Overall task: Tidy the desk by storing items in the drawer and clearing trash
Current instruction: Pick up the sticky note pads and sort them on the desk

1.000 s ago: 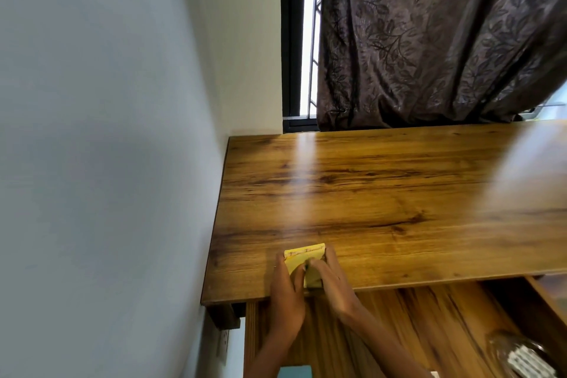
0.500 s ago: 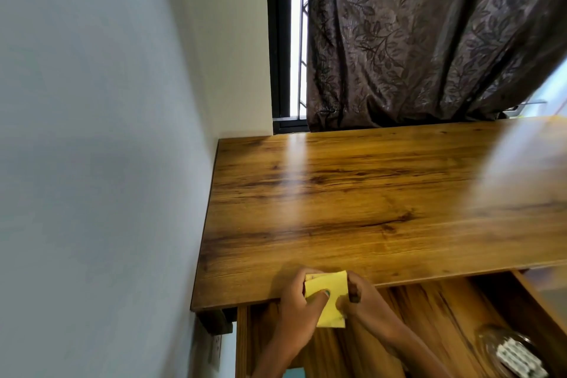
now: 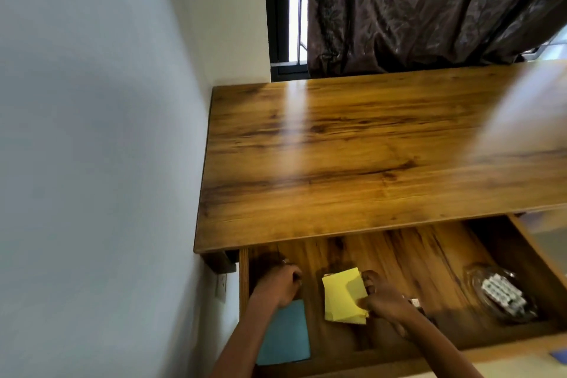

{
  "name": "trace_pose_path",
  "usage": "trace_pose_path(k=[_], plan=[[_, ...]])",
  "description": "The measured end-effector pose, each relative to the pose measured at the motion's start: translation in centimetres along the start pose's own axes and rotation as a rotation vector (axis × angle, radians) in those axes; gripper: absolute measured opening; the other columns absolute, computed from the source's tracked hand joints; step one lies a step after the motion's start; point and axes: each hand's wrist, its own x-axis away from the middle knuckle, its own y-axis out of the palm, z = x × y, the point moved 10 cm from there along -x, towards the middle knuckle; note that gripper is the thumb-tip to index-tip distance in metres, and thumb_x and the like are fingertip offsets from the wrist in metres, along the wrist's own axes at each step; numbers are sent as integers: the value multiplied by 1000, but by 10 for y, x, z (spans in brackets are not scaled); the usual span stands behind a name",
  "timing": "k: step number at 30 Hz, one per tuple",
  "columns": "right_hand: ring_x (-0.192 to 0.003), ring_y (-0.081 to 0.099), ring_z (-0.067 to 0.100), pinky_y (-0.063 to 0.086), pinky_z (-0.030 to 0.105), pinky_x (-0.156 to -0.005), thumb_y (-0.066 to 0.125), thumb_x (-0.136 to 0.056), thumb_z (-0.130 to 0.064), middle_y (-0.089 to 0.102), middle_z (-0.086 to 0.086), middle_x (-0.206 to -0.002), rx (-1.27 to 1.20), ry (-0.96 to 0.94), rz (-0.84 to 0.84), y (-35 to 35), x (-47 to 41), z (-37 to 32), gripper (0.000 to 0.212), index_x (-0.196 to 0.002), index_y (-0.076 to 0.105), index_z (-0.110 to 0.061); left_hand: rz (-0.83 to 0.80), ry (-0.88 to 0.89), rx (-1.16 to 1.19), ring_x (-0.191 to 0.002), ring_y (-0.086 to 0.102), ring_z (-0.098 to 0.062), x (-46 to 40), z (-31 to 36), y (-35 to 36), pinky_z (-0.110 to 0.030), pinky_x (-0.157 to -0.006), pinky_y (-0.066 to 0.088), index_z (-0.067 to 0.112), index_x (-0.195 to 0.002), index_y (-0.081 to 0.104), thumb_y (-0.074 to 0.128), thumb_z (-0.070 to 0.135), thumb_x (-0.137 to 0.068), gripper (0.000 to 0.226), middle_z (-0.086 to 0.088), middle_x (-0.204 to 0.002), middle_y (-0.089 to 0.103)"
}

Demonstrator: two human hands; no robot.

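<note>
Down inside the open wooden drawer, a pad of square yellow sticky notes is lying almost flat, its longer side running front to back. Her right hand is pinching its right edge; the left hand is curling loosely above a teal booklet. Farther right, a clear glass dish is holding a white blister strip.

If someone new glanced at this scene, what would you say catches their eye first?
Probably the bright yellow sticky notes, held by the right hand over the open drawer below the wooden desk. Next, the teal notebook lying at the drawer's left, beside the left hand, and the dark patterned curtain behind the desk.
</note>
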Motion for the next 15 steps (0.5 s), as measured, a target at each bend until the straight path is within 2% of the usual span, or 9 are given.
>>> trace_pose_path(k=[3,7,8,12,15], plan=[[-109,52,21,51,39,-90,62,-81,-1,52,8,-120,175,-20,-25,12,-6,6,46,-118,40,-18,3,-22,-22,-113,57,-18,-3,-7,2,-32,-93,47,19,-123,59,48,23,-97,28,-3,-127,59],[-95,54,14,49,20,-66,60,-80,3,53,2,-107,216,-51,-62,26,-7,4,63,-132,30,-16,-85,-36,-111,-107,60,-20,-5,-11,13,-34,-89,48,17,-115,65,51,21,-96,24,-5,-121,64],[-95,55,14,48,19,-65,60,-80,4,53,2,-107,216,-55,-74,29,-6,4,65,-133,29,-17,-109,-40,-130,-107,60,-21,-5,-12,15,-34,-90,48,17,-115,65,52,21,-95,24,-5,-121,64],[-108,53,21,55,31,-79,61,-80,2,51,4,-116,251,-74,-120,37,-5,3,64,-131,29,-22,-147,-36,-155,-110,58,-21,-5,-12,19,-36,-92,47,16,-118,63,53,21,-95,26,-6,-123,62],[-110,51,20,55,30,-79,61,-80,2,48,2,-116,245,-69,-153,41,-4,4,63,-130,30,-22,-170,-32,-143,-111,57,-21,-5,-13,19,-36,-94,47,16,-118,63,54,22,-94,26,-5,-124,62]])
